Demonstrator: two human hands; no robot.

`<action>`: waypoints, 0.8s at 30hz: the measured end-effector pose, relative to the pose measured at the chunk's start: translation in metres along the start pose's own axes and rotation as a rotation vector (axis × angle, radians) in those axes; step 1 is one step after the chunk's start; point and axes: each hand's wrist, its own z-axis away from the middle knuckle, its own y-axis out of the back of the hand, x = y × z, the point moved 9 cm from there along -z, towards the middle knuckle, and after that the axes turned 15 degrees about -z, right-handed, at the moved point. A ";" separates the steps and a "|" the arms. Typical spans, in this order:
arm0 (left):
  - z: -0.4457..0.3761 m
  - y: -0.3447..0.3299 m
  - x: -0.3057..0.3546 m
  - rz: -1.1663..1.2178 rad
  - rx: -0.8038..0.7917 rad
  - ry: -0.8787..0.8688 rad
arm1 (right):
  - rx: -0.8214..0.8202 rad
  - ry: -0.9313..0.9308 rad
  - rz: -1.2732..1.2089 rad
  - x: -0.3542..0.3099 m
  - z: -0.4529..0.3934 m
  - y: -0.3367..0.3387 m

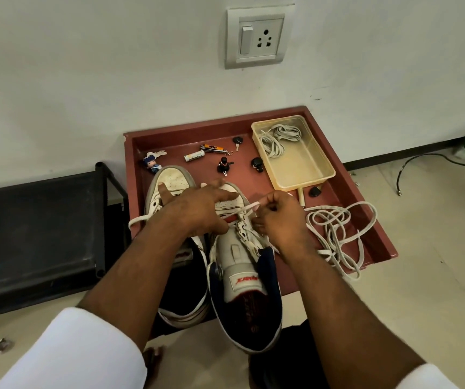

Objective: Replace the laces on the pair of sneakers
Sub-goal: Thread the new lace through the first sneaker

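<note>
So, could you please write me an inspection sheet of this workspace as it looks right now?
Surface: shallow red-brown tray on a beige floor, against a white wall.
Job's things: two white high-top sneakers with navy collars, the left one, the right one; a loose white lace pile on the tray; more laces in a clear yellowish plastic tub.
Clutter: white battery, orange nail clipper, small blue doll keychain, dark small pieces.
Hands: left hand steadies the right sneaker; right hand pinches a white lace end.
Cables: black cable on the floor.
Surroundings: wall socket with switch, black rack.
</note>
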 end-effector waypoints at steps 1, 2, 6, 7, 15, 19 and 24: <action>-0.001 -0.002 -0.001 0.039 0.004 -0.011 | -0.027 0.007 0.017 0.000 0.001 -0.004; -0.002 -0.003 -0.002 0.064 0.008 -0.015 | -0.076 0.008 0.043 -0.001 0.002 -0.010; -0.008 -0.003 -0.005 0.050 0.054 0.002 | -0.135 0.010 0.142 -0.003 0.006 -0.018; -0.009 -0.002 -0.004 0.041 0.060 0.003 | -0.102 0.019 0.166 -0.005 0.005 -0.013; 0.005 0.010 0.006 -0.051 0.080 0.006 | -0.100 -0.010 0.200 -0.006 0.006 -0.009; 0.008 0.013 0.008 -0.137 0.109 0.032 | -0.113 -0.032 0.208 -0.008 0.007 -0.012; 0.005 0.009 0.008 -0.110 0.055 0.033 | 0.067 0.131 0.338 -0.029 -0.002 0.018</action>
